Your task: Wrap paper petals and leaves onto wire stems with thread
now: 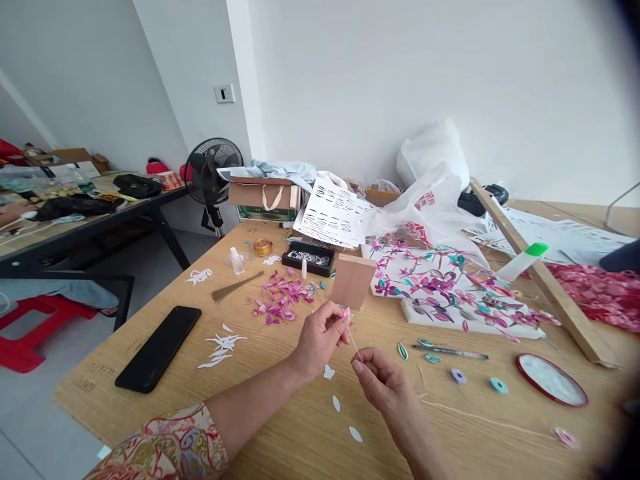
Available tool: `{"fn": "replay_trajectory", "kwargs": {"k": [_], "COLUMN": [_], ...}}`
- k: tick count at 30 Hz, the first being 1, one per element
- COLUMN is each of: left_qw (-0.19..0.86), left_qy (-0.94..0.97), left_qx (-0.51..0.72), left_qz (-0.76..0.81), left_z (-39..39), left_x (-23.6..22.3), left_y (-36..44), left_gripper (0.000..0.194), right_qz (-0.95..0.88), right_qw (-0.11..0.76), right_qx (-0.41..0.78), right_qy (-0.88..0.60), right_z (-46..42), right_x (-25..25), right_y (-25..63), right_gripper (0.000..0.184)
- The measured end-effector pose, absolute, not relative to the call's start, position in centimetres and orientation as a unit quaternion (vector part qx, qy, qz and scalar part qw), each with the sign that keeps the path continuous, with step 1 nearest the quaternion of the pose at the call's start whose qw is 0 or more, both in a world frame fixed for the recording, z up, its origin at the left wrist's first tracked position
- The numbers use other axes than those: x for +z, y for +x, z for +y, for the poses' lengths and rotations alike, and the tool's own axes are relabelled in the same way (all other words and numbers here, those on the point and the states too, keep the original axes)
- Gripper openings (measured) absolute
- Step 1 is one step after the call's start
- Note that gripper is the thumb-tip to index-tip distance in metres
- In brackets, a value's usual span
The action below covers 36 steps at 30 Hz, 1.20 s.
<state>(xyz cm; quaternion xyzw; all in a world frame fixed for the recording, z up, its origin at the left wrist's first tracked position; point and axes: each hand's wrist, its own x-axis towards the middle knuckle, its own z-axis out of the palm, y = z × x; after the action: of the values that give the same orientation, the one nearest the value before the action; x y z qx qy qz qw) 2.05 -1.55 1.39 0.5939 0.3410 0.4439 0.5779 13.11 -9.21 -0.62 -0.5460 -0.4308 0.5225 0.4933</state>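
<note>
My left hand [320, 337] is raised over the wooden table [300, 433], fingers pinched on a small pink paper petal [346, 312] at the top of a thin stick [354, 343]. My right hand [383, 380] is closed around the lower end of that stick. Small white paper petals [336, 403] lie on the table just below both hands. A pile of pink petals [283, 300] lies beyond the left hand.
A black phone [159, 347] and white cut-outs [223, 347] lie at left. A wooden block [353, 280], flower-covered canvas [450, 293], tweezers [450, 351], red-rimmed lid [551, 380], wooden slat [540, 273], black tray [309, 258], small bottle [237, 261] and fan [213, 173] stand farther off.
</note>
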Motion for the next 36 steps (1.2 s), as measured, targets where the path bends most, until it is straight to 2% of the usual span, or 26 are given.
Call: {"fn": "replay_trajectory", "kwargs": {"k": [4, 9, 13, 17, 25, 29, 31, 34, 36], "left_qw": [0.544, 0.652, 0.677, 0.674, 0.678, 0.665, 0.657, 0.655, 0.656], "left_qy": [0.644, 0.611, 0.603, 0.608, 0.594, 0.596, 0.607, 0.619, 0.621], "left_qx": [0.405, 0.311, 0.288, 0.275, 0.263, 0.274, 0.274, 0.273, 0.269], "left_qz": [0.355, 0.323, 0.309, 0.317, 0.344, 0.358, 0.353, 0.337, 0.333], "left_z": [-1.4, -1.5, -1.8, -1.7, -1.5, -1.6, -1.7, -1.9, -1.9], "left_x": [1.2, 1.5, 1.4, 0.9, 1.0, 1.2, 1.1, 1.0, 1.0], "left_y": [1.7, 1.6, 1.7, 1.7, 1.7, 1.8, 1.8, 2.1, 2.2], "left_gripper": [0.026, 0.027, 0.03, 0.031, 0.033, 0.033, 0.033, 0.033, 0.033], "right_qz": [-0.447, -0.399, -0.385, -0.43, -0.494, -0.485, -0.503, -0.54, -0.556], "right_qw": [0.515, 0.577, 0.597, 0.572, 0.448, 0.467, 0.484, 0.463, 0.445], "right_qx": [0.47, 0.432, 0.394, 0.318, 0.17, 0.017, 0.049, 0.21, 0.258], "right_qy": [-0.561, -0.566, -0.583, -0.622, -0.725, -0.739, -0.714, -0.671, -0.653], "right_z": [-9.7, -9.7, -9.7, -9.7, -9.2, -9.5, -9.6, -9.4, -9.3], "right_x": [-0.5, -1.0, -1.2, -1.3, -1.1, -0.1, -0.2, -0.9, -1.2], "right_y": [13.8, 15.2, 15.9, 16.5, 17.5, 16.7, 15.9, 14.9, 14.6], "right_gripper": [0.03, 0.028, 0.027, 0.026, 0.028, 0.03, 0.029, 0.026, 0.02]}}
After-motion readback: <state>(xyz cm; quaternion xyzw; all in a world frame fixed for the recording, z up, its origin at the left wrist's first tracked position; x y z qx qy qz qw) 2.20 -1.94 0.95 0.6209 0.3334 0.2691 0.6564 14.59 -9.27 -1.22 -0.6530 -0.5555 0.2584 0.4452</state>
